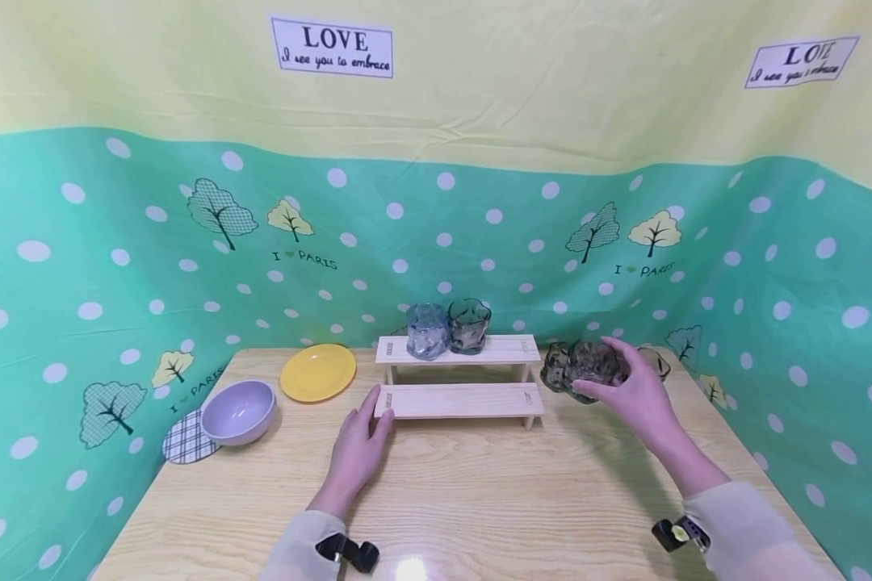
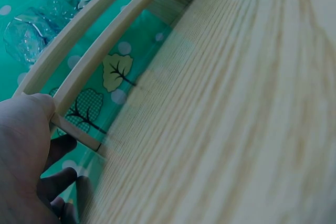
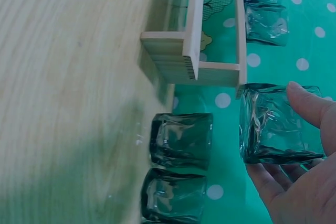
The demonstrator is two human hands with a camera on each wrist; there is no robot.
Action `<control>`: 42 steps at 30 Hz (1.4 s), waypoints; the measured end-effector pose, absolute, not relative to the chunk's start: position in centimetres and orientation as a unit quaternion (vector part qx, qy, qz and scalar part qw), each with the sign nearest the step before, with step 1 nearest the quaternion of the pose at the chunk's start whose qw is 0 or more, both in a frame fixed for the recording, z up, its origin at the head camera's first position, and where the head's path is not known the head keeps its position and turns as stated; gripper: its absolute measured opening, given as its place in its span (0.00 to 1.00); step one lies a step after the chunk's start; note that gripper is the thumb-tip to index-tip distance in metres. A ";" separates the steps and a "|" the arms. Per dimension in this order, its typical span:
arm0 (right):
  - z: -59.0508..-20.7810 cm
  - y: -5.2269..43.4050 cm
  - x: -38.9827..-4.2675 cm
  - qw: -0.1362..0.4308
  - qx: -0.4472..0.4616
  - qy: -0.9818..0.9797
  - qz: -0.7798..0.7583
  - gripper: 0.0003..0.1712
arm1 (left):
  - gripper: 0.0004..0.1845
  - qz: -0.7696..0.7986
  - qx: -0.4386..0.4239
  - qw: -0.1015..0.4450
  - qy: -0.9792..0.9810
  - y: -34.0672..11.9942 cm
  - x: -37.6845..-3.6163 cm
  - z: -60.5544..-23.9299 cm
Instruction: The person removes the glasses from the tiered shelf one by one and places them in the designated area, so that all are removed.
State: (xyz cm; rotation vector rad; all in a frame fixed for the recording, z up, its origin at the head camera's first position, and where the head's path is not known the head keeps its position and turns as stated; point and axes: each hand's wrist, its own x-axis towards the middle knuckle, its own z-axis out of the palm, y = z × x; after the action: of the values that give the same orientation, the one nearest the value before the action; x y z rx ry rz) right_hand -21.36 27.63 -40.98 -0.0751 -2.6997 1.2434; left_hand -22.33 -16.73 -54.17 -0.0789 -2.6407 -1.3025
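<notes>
My right hand (image 1: pixel 641 394) holds a dark clear glass tumbler (image 3: pixel 278 124), thumb on one side and fingers on the other. The tumbler is off the table, to the right of a two-tier wooden rack (image 1: pixel 458 400). Below it in the right wrist view, a tumbler (image 3: pixel 181 141) and another tumbler (image 3: pixel 176 196) stand on the table. With thumb and fingers, my left hand (image 1: pixel 356 452) grips the left end of the rack's lower shelf. On the upper shelf a bluish tumbler (image 1: pixel 427 331) and a grey-green tumbler (image 1: pixel 469 326) stand side by side.
Left of the rack lies a yellow plate (image 1: pixel 318 373). Nearer the left edge, a lilac bowl (image 1: pixel 238 412) stands partly over a checked round mat (image 1: pixel 187 440). A polka-dot cloth (image 1: pixel 436 218) hangs behind and beside the wooden table (image 1: pixel 472 492).
</notes>
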 end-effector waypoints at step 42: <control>-49.1 28.3 -23.4 0.030 -0.037 -0.894 0.445 0.64 | 0.34 -0.437 -0.026 0.094 -0.894 -17.0 -22.4 -54.4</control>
State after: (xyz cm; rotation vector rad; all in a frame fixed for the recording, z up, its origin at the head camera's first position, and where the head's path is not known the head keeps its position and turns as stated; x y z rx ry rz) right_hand -23.43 28.33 -49.10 -0.1140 -2.7584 1.3711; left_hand -22.43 -16.98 -54.44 -0.0762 -2.6524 -1.2972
